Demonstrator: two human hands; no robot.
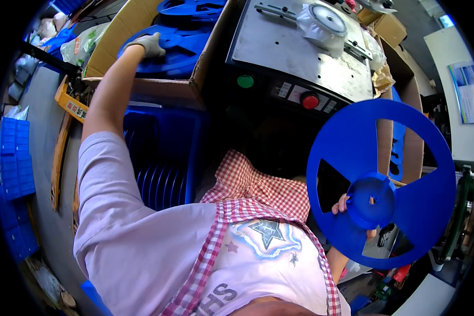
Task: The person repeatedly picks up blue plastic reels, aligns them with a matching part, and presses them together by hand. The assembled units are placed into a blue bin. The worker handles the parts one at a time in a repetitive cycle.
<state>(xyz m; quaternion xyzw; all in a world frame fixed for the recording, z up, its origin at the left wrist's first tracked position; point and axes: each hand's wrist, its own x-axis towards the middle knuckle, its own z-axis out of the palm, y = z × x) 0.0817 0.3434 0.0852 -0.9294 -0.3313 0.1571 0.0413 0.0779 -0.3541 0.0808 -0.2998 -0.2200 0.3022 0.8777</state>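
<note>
A large blue plastic reel flange (347, 142), round with wide cut-outs and a raised centre hub, is held up at my right side. Fingertips of my right hand (341, 204) show through a cut-out beside the hub, wrapped around it from behind; the disc hides most of that hand. Far forward on the left, my left hand (150, 45), in a pale work glove, reaches into an open cardboard box (108, 47). Its fingers curl over another blue reel flange (187, 48) lying there. More blue flanges (192, 7) lie behind it in the box.
Below the box, a blue bin (195, 152) holds several upright blue discs. Ahead stands a metal-topped machine (268, 47) with a green button (245, 81), a red button (309, 100) and a plastic-wrapped round fixture (325, 22). Another cardboard box (413, 142) is at right, partly behind the held flange.
</note>
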